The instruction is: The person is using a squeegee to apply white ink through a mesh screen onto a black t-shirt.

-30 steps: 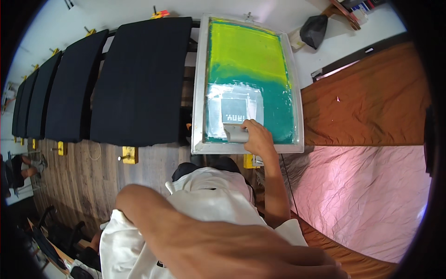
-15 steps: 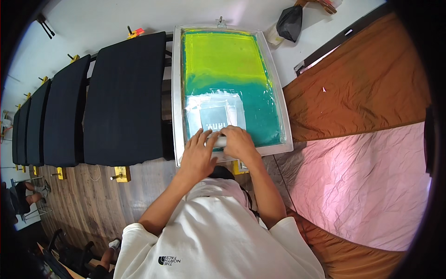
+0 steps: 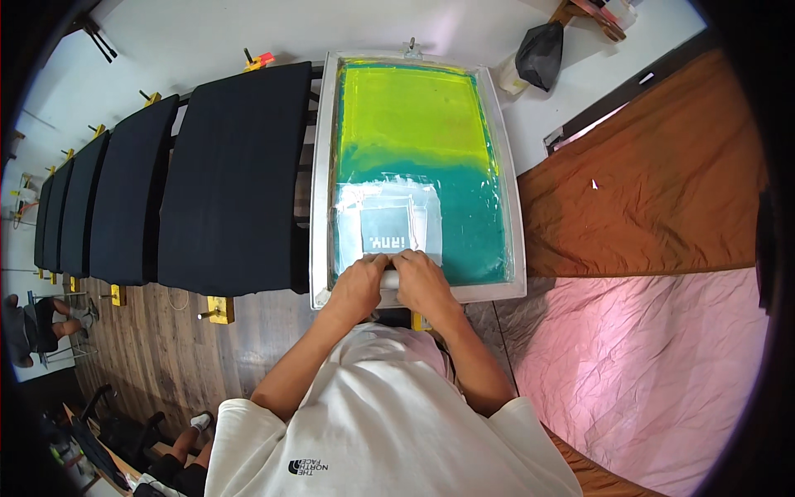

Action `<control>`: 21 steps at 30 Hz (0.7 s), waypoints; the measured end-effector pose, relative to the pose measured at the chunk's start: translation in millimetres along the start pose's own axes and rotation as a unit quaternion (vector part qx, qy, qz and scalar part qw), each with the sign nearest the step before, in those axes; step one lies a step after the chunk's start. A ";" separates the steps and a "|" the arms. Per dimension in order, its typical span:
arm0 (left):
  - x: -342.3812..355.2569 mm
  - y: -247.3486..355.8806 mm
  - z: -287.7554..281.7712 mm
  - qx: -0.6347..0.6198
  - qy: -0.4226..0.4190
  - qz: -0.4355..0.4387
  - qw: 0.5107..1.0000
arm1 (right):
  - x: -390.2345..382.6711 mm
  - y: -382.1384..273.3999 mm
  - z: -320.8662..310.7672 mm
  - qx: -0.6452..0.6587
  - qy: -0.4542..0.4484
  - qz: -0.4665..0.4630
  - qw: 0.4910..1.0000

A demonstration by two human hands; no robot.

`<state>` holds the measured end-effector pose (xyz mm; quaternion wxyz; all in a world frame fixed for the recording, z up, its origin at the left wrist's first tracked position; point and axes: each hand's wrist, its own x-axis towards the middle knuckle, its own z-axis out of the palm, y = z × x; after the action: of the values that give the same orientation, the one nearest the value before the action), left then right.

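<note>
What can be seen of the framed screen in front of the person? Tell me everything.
The framed screen is a large rectangle with a pale grey, metal-looking frame, lying roughly flat right of the black boards. Its surface is yellow-green at the far end and teal nearer, with a whitish, lettered patch near left. A metal fitting sits at its far edge. At the near end, the left hand and right hand grip a pale grey tool; its contact is hidden.

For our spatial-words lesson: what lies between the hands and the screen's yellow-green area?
In the head view: from left hand and right hand outward, a pale lettered patch, then a teal band.
</note>
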<state>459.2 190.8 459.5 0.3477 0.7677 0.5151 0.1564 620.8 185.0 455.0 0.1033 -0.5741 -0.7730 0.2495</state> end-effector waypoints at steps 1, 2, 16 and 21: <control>3.6 0.3 -5.6 -0.027 -0.013 -0.010 0.999 | 5.6 0.3 -5.0 -0.006 -0.038 0.013 0.999; 6.5 -1.0 -9.6 -0.055 -0.027 -0.019 0.998 | 10.3 -1.4 -10.2 -0.006 -0.037 0.011 0.999; 60.7 -41.2 -65.8 0.043 -0.011 -0.010 0.999 | 101.0 -19.7 -31.8 -0.028 -0.072 0.010 0.997; 56.4 -60.0 -57.8 0.033 -0.002 0.023 0.999 | 103.6 -17.8 -18.0 -0.048 -0.073 -0.004 0.996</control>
<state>407.4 276.8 452.1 0.3191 0.7908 0.5017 0.1457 580.8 283.2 466.2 0.0198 -0.5555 -0.7920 0.2524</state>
